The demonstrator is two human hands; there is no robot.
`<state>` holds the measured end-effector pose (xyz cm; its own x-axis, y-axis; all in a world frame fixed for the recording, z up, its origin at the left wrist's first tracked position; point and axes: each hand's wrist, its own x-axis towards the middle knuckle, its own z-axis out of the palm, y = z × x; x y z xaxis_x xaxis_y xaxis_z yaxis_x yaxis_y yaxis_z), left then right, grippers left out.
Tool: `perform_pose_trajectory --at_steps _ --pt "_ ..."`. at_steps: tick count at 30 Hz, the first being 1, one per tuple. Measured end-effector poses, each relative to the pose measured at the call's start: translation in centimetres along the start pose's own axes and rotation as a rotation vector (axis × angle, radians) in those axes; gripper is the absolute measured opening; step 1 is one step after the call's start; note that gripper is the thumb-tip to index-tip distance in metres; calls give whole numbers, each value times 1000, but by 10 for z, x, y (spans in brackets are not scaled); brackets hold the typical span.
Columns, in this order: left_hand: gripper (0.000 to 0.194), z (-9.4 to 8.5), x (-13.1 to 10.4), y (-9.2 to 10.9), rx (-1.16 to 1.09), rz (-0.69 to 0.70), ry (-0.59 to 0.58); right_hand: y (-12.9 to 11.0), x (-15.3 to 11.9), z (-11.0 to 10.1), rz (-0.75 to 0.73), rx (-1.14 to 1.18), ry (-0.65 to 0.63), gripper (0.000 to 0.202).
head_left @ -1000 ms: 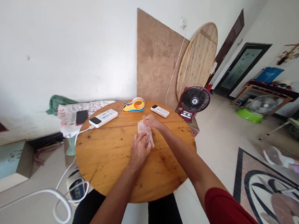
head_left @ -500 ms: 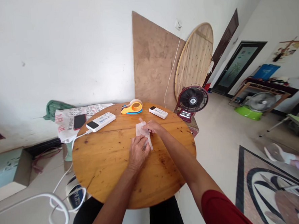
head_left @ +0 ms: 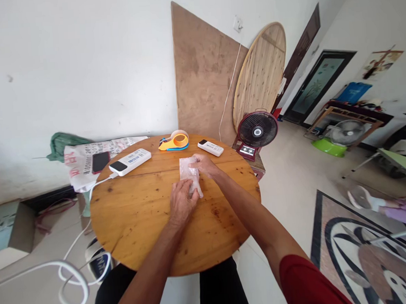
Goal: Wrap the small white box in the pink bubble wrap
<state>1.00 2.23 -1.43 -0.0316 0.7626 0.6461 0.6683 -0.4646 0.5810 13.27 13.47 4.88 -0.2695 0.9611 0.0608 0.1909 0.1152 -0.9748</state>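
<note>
A crumpled, translucent plastic wrap (head_left: 189, 172) lies on the round wooden table (head_left: 135, 225), between my hands. My left hand (head_left: 182, 201) presses on its lower part, with the fingers bent over it and the thumb at its lower right edge. At the upper right corner, my right hand (head_left: 204, 164) pinches the wrap between thumb and fingers. Whatever may be inside the wrap cannot be made out. Behind it stands an orange and blue tape dispenser (head_left: 175, 141) holding a roll of clear tape.
White devices lie at the back left (head_left: 130, 162) and back right (head_left: 210, 148), the left one with a white cable. A phone (head_left: 101, 162) rests on a printed sack (head_left: 76, 166). Beyond the table's right edge is a fan (head_left: 257, 131).
The view has shifted slightly, moving the scene left and up. The wrap's upper end now looks flatter and wider, and my right hand is at its top corner.
</note>
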Motion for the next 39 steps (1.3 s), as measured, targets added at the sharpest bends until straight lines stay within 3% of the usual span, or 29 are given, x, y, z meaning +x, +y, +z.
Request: perform_pose_trajectory --at_steps 7,20,26,28,31,34,39 --pt "25 0 -1 -2 4 -40 -22 -21 -38 -5 -195 -147 -110 19" --pt "18 -11 -3 7 78 -134 4 -12 -81 1 -187 -199 -86 14" --pt "17 -11 -4 8 71 -176 6 -8 -91 4 -257 -181 -39 8" --pt "21 -9 -4 6 27 -222 34 -6 -92 5 -266 -179 -47 9" --pt "43 -7 -4 3 -71 -304 86 -2 -94 5 -247 -207 -56 11" --pt "56 -8 -4 1 -144 -273 56 1 -100 6 -281 -257 -55 12" --pt "33 -12 -3 0 -211 -202 0 4 -112 10 -378 -334 -32 16"
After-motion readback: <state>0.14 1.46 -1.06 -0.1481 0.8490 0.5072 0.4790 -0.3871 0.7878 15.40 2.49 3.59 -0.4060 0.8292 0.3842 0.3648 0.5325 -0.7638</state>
